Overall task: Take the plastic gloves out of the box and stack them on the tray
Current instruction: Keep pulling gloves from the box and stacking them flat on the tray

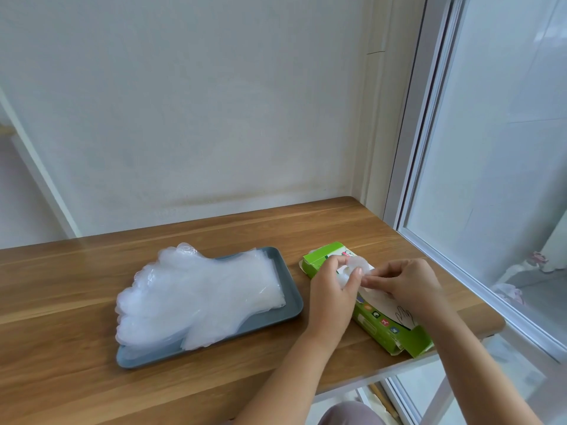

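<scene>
A green glove box [380, 323] lies flat on the wooden table, right of a grey-blue tray [291, 289]. On the tray rests a stack of several clear plastic gloves [196, 296], their fingers hanging over the tray's left edge. A clear glove [357, 266] sticks up out of the box opening. My left hand [333, 292] pinches this glove between thumb and fingers over the box's far half. My right hand [405, 283] pinches the same glove from the right, fingers curled, covering the middle of the box.
The wooden table [92, 378] runs along a white wall. Its right end stops near a sliding window frame [429, 148]. The box's near right end flap [418, 342] hangs open at the table's front right corner. A knee [349, 414] shows below the table edge.
</scene>
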Demonstrator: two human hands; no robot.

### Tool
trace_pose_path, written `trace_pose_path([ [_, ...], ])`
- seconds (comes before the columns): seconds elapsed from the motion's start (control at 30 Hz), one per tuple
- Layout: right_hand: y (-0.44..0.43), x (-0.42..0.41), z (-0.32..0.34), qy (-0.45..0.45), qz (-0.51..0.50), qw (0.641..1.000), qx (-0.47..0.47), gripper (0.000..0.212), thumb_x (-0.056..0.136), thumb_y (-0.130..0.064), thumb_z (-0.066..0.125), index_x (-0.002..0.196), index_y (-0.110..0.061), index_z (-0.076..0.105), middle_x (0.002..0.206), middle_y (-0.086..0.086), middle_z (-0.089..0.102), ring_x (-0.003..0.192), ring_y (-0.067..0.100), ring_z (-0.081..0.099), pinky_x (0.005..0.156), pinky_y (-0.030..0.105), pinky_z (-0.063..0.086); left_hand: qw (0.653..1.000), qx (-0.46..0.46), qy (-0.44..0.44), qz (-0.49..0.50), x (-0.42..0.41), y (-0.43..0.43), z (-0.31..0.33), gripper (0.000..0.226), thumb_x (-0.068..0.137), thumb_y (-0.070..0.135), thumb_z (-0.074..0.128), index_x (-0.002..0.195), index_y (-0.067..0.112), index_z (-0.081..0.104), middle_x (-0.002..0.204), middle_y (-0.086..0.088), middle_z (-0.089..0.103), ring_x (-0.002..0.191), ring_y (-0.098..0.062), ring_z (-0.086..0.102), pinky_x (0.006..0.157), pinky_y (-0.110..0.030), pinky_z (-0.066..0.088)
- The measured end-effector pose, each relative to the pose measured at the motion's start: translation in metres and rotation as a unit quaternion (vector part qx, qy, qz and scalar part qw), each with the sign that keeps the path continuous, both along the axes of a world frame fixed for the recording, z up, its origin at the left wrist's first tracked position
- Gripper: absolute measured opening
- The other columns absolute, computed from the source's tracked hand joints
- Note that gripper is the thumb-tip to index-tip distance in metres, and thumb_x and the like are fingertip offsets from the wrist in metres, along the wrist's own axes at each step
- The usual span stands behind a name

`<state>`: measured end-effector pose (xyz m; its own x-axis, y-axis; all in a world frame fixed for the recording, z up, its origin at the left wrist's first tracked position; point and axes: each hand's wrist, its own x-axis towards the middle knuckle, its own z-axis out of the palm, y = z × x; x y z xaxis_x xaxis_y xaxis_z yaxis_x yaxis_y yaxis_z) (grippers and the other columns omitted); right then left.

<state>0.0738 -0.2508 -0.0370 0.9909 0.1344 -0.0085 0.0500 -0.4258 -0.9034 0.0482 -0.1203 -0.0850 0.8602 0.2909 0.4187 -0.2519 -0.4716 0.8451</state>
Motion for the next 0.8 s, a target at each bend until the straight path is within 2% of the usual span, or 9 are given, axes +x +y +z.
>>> trace_pose_path([
  [0.1, -0.001, 0.0, 0.0, 0.005, 0.002, 1.0, -0.007, 0.023, 0.057, -0.028, 0.09, 0.06, -0.014, 0.072, 0.053, -0.003, 0.065, 0.044, 0.006, 0.052, 0.048, 0.022, 0.039, 1.0, -0.004, -0.026, 0.011, 0.0, 0.001, -0.001, 0.012, 0.092, 0.02, 0.064, 0.101, 0.015, 0.07, 0.102, 0.011, 0.068, 0.093, 0.02, 0.053, 0.081, 0.0, 0.038],
  [0.23, -0.006, 0.0, -0.001, 0.007, 0.004, 0.998, 0.06, 0.026, 0.057, -0.025, 0.088, 0.061, -0.01, 0.069, 0.058, 0.0, 0.068, 0.047, 0.011, 0.057, 0.047, 0.021, 0.043, 0.998, 0.002, -0.055, 0.023, -0.001, 0.001, 0.0, 0.018, 0.093, 0.015, 0.063, 0.107, 0.012, 0.074, 0.103, 0.013, 0.067, 0.091, 0.03, 0.048, 0.083, 0.001, 0.039],
  [0.37, -0.011, 0.007, -0.003, 0.043, -0.002, 0.989, 0.142, 0.023, 0.057, -0.032, 0.082, 0.061, -0.012, 0.069, 0.057, 0.002, 0.063, 0.046, 0.011, 0.051, 0.049, 0.022, 0.043, 0.997, -0.001, -0.077, 0.03, -0.001, 0.0, -0.001, 0.021, 0.093, 0.014, 0.063, 0.112, 0.012, 0.072, 0.108, 0.007, 0.07, 0.095, 0.024, 0.054, 0.09, -0.013, 0.049],
  [0.43, -0.013, 0.012, -0.005, 0.054, -0.006, 0.986, 0.158, 0.022, 0.059, -0.034, 0.08, 0.061, -0.013, 0.072, 0.059, 0.005, 0.06, 0.05, 0.012, 0.045, 0.052, 0.023, 0.04, 0.996, -0.003, -0.081, 0.033, 0.0, 0.0, -0.002, 0.022, 0.093, 0.014, 0.063, 0.113, 0.012, 0.072, 0.108, 0.008, 0.07, 0.098, 0.02, 0.056, 0.09, -0.013, 0.05],
  [0.53, -0.013, 0.019, -0.011, 0.049, -0.019, 0.984, 0.172, 0.018, 0.08, -0.023, 0.073, 0.071, -0.007, 0.072, 0.065, 0.007, 0.066, 0.054, 0.013, 0.051, 0.053, 0.022, 0.042, 0.996, -0.022, -0.075, 0.034, -0.001, 0.0, -0.001, 0.022, 0.094, 0.015, 0.061, 0.113, 0.013, 0.072, 0.106, 0.016, 0.067, 0.1, 0.015, 0.059, 0.087, -0.011, 0.049],
  [0.63, -0.009, 0.021, -0.017, -0.01, -0.083, 0.987, 0.134, 0.018, 0.096, -0.015, 0.056, 0.084, -0.003, 0.062, 0.069, 0.003, 0.073, 0.058, 0.016, 0.062, 0.056, 0.032, 0.052, 0.997, -0.027, -0.063, 0.024, -0.004, -0.002, 0.002, 0.016, 0.094, 0.013, 0.057, 0.094, 0.018, 0.072, 0.095, 0.019, 0.067, 0.095, 0.007, 0.061, 0.081, -0.009, 0.047],
  [0.7, -0.006, 0.018, -0.016, -0.043, -0.095, 0.991, 0.079, 0.017, 0.092, -0.023, 0.062, 0.086, -0.008, 0.058, 0.072, 0.002, 0.072, 0.063, 0.018, 0.063, 0.062, 0.037, 0.055, 0.999, -0.01, -0.033, -0.024, -0.005, -0.003, 0.002, 0.02, 0.093, 0.011, 0.052, 0.078, 0.019, 0.063, 0.088, 0.012, 0.067, 0.092, 0.001, 0.06, 0.082, -0.013, 0.046],
  [0.77, -0.006, 0.014, -0.012, -0.05, -0.063, 0.996, -0.046, 0.027, 0.078, -0.035, 0.076, 0.086, -0.019, 0.056, 0.077, -0.002, 0.068, 0.069, 0.014, 0.06, 0.059, 0.028, 0.047, 0.997, 0.039, 0.003, -0.073, -0.003, -0.004, -0.002, 0.024, 0.093, 0.016, 0.047, 0.072, 0.014, 0.057, 0.082, 0.002, 0.065, 0.085, -0.005, 0.056, 0.087, -0.029, 0.046],
  [0.8, -0.007, 0.013, -0.011, -0.052, -0.037, 0.99, -0.124, 0.028, 0.074, -0.038, 0.079, 0.084, -0.024, 0.057, 0.077, -0.006, 0.064, 0.071, 0.01, 0.058, 0.056, 0.023, 0.041, 0.994, 0.063, 0.017, -0.084, -0.002, -0.005, -0.003, 0.025, 0.092, 0.02, 0.044, 0.072, 0.012, 0.055, 0.081, 0.0, 0.062, 0.083, -0.006, 0.052, 0.092, -0.033, 0.042],
])
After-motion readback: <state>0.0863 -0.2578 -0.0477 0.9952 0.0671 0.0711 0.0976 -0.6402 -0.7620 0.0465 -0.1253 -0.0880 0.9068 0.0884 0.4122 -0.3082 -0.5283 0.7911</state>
